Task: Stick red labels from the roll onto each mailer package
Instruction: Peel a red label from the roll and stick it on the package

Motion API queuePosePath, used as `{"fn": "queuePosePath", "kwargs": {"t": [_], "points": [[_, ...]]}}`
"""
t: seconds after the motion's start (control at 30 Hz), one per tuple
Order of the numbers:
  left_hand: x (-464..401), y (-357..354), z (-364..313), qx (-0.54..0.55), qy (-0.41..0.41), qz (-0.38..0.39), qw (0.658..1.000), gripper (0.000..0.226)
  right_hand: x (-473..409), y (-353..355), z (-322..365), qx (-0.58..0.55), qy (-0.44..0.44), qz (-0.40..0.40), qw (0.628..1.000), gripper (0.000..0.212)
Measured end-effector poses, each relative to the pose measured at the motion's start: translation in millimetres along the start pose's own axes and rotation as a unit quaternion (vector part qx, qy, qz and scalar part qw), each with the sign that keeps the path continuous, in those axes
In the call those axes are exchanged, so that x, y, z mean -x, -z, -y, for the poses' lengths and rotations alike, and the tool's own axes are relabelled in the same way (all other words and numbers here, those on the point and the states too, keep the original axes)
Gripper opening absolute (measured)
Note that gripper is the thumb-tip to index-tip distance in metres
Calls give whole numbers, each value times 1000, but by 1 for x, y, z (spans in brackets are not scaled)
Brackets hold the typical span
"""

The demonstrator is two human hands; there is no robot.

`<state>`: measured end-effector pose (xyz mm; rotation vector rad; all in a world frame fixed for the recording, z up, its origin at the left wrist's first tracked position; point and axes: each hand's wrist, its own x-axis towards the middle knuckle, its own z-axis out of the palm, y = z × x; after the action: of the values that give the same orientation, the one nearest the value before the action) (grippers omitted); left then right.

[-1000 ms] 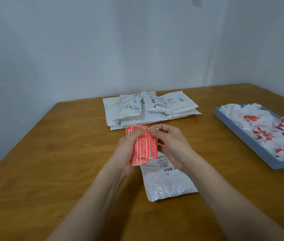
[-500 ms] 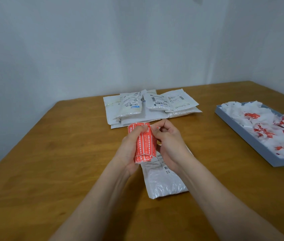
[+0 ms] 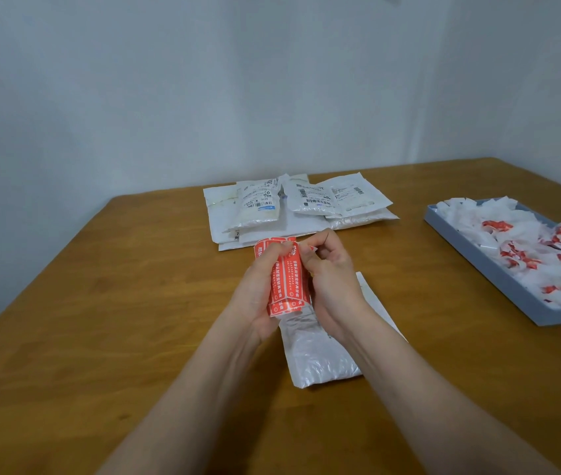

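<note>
My left hand grips a roll of red labels held upright above the table, thumb across its top. My right hand is against the roll's right side, fingertips pinching the corner of a red label at the top edge. Below both hands lies a white mailer package, flat on the wooden table and partly hidden by my hands. A pile of several white mailer packages with printed shipping labels sits farther back.
A blue-grey tray at the right holds several crumpled white backing papers with red scraps. The table meets a pale wall behind the pile and at the right.
Both hands with the roll have stayed above the near mailer. My right fingertips have shifted to the roll's top edge, where a label corner now stands lifted.
</note>
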<state>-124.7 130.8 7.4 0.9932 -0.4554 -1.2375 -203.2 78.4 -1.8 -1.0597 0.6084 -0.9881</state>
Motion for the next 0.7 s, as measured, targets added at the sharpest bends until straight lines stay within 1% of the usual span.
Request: {"fn": "queuePosePath", "kwargs": {"t": [0.13, 0.3, 0.43, 0.57, 0.7], "points": [[0, -1, 0, 2, 1, 8, 1000, 23, 1, -2, -1, -14, 0, -9, 1000, 21], [1, -3, -2, 17, 3, 5, 1000, 20, 1, -4, -3, -27, -2, -22, 999, 16], [0, 2, -5, 11, -13, 3, 1000, 19, -1, -2, 1, -5, -22, -5, 1000, 6], [1, 8, -7, -18, -27, -7, 999, 24, -3, 8, 7, -21, -65, 34, 997, 23], [0, 11, -7, -28, -24, -31, 999, 39, -1, 15, 11, 37, -95, 78, 992, 27]]}}
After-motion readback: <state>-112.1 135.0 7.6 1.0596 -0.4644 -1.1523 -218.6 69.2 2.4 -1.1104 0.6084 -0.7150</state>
